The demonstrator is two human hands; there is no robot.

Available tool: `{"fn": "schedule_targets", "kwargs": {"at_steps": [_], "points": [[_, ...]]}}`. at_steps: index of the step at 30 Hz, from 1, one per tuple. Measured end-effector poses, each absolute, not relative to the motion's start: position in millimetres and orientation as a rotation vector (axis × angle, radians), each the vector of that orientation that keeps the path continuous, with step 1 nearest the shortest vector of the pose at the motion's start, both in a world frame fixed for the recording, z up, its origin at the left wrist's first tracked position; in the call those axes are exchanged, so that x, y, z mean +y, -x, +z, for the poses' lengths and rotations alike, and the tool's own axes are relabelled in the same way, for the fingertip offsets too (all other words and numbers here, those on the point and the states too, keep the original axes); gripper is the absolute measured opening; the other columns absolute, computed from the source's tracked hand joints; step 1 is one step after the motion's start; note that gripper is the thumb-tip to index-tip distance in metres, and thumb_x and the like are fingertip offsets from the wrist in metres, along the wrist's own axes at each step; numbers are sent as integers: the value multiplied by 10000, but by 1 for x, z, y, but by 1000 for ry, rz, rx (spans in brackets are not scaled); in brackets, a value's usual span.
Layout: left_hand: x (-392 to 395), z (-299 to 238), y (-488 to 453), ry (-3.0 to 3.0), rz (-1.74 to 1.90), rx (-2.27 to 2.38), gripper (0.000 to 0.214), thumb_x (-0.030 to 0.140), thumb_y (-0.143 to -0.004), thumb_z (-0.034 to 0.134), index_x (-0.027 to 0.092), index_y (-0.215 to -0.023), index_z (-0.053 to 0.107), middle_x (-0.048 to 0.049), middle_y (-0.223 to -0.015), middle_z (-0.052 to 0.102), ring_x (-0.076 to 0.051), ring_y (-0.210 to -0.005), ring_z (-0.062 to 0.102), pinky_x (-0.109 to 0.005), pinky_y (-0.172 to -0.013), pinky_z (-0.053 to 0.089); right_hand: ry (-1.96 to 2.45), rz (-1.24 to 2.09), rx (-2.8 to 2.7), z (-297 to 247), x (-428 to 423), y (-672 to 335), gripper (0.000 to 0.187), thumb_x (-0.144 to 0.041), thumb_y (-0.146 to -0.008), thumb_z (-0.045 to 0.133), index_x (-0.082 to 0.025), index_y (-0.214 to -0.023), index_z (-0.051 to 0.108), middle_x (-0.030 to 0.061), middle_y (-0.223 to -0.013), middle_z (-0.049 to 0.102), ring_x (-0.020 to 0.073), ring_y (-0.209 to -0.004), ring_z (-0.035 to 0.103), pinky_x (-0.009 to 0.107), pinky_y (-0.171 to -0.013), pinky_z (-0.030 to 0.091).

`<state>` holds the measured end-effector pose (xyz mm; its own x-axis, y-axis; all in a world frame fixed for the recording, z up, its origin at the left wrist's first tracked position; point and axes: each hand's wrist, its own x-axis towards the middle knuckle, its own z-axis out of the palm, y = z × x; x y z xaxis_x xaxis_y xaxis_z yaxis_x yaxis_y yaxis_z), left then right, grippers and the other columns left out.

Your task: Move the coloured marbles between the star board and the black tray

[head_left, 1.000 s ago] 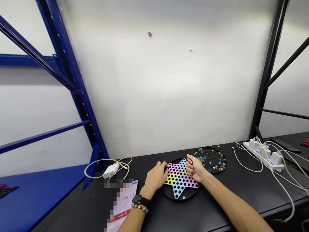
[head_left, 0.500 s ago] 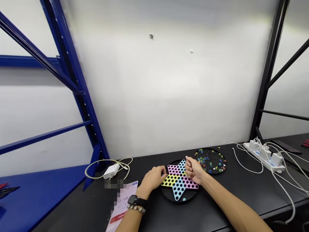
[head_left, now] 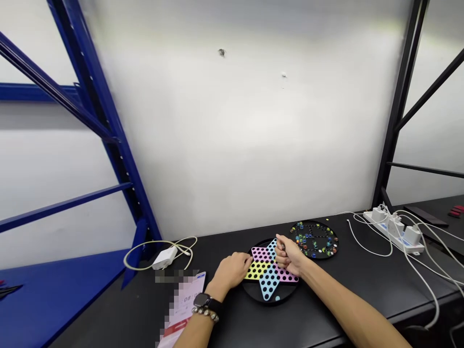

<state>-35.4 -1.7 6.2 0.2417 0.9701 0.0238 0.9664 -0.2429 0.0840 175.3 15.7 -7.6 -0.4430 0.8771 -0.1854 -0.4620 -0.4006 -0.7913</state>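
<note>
A star-shaped Chinese checkers board (head_left: 268, 285) with pink, yellow and pale blue arms, all punched with black holes, lies on a round black base (head_left: 253, 293). The base sits on the black tabletop (head_left: 326, 309), directly in front of the person. A single pale blue marble (head_left: 277, 298) rests near the tip of the arm pointing toward the person.

The right hand (head_left: 290, 256) is over the upper right of the star, its thumb and fingers pinched together on a small dark item (head_left: 283, 247), too small to identify. The left hand (head_left: 232, 270) lies at the star's left side, its fingers curled and their tips reaching the edge of the pink and yellow arms. Whether it holds anything cannot be told.

Just beyond the right hand is a second round black board (head_left: 313, 239), its holes filled with many multicoloured marbles. A black watch (head_left: 201, 300) and a beaded bracelet (head_left: 205, 314) circle the left wrist.

Left of the boards lie a pixelated paper slip (head_left: 184, 302) and a white charger (head_left: 165, 258) with its looped cable (head_left: 145, 249). A white power strip (head_left: 393, 231) with plugged-in adapters sits to the right. Blue shelving (head_left: 97, 121) and a black rack upright (head_left: 395, 125) stand against a white wall (head_left: 232, 135).
</note>
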Motion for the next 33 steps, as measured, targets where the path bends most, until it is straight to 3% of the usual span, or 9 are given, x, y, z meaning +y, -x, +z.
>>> {"fn": "schedule_targets", "kwargs": {"at_steps": [6, 10, 16, 20, 24, 27, 31, 33], "points": [[-3, 13, 31, -2436, 74, 1958, 538, 445, -980, 250, 196, -897, 720, -123, -985, 728, -272, -913, 682, -342, -761, 459, 735, 1960, -847, -12, 19, -175, 415, -438, -936, 448, -203, -616, 326, -110, -410, 268, 39, -319, 122, 181, -385, 80], [-4, 26, 33, -2371, 295, 2015, 644, 489, -995, 136, 202, -735, 650, -88, -816, 714, -236, -790, 669, -305, -673, 417, 690, 2109, -867, -7, 17, -177, 453, -485, -954, 400, -193, -608, 367, -100, -409, 286, 34, -310, 123, 161, -380, 82], [-15, 35, 3, -2490, 702, 1796, 500, 442, -995, 155, 232, -733, 525, -10, -689, 617, -162, -656, 564, -268, -633, 366, 590, 2423, -974, 2, 2, -168, 607, -655, -936, 252, -180, -640, 485, -59, -439, 384, 39, -296, 169, 154, -343, 136], [-26, 32, -28, -2622, 725, 1516, 340, 403, -978, 311, 229, -816, 554, -22, -852, 641, -181, -788, 556, -290, -731, 402, 749, 2451, -873, -6, 2, -161, 603, -689, -901, 292, -190, -583, 409, -53, -421, 376, 43, -298, 187, 155, -329, 140], [-28, 28, -32, -2653, 671, 1344, 265, 360, -972, 379, 258, -1095, 590, -37, -1123, 630, -209, -1020, 535, -343, -885, 424, 881, 2186, -743, -10, 11, -161, 536, -643, -899, 387, -199, -598, 372, -93, -405, 299, 28, -313, 132, 149, -340, 93], [-27, 22, -27, -2706, 724, 1265, 397, 394, -975, 403, 289, -1354, 459, -52, -1394, 499, -231, -1235, 457, -398, -1040, 378, 862, 1851, -901, -6, 19, -167, 477, -619, -841, 539, -212, -647, 383, -105, -434, 313, 32, -336, 159, 169, -360, 106], [-23, 13, -23, -2728, 717, 1325, 559, 489, -978, 368, 312, -1498, 265, -48, -1553, 314, -246, -1383, 339, -433, -1140, 297, 1009, 1139, -1261, -1, 34, -194, 496, -584, -814, 582, -220, -580, 341, -79, -451, 289, 70, -409, 263, 213, -430, 202], [-21, 7, -17, -2688, 629, 1387, 599, 537, -972, 345, 317, -1517, 228, -48, -1566, 299, -249, -1406, 318, -450, -1163, 263, 1215, 714, -1397, -3, 43, -217, 492, -515, -833, 582, -210, -532, 341, -36, -488, 366, 104, -497, 378, 235, -510, 271]]}}
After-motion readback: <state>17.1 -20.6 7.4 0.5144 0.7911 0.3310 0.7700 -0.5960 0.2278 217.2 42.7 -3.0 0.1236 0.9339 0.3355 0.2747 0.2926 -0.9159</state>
